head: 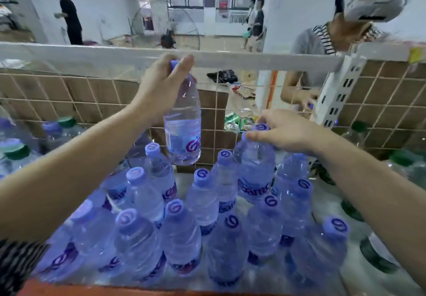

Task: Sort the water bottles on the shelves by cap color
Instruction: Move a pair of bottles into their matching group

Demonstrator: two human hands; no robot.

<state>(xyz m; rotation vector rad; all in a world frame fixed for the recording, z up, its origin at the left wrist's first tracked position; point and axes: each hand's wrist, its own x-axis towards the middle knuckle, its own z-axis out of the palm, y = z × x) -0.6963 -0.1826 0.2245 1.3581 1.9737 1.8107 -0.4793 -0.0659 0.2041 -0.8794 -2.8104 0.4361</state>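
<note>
My left hand (161, 83) grips a purple-capped water bottle (183, 132) by its neck and holds it in the air above the shelf, near the wire back grid. My right hand (283, 129) is closed around the cap of a second purple-capped bottle (255, 171) at the rear of the group. Below both hands, several purple-capped bottles (179, 233) stand packed together on the shelf (334, 205). Green-capped bottles stand at the far left (18, 151) and far right (402, 157).
A wire grid (96, 104) backs the shelf, with a white rail (92, 52) above and a perforated white upright (341, 88) at right. Behind the grid a person in a striped shirt (322, 39) leans in. Other people stand farther back in the room.
</note>
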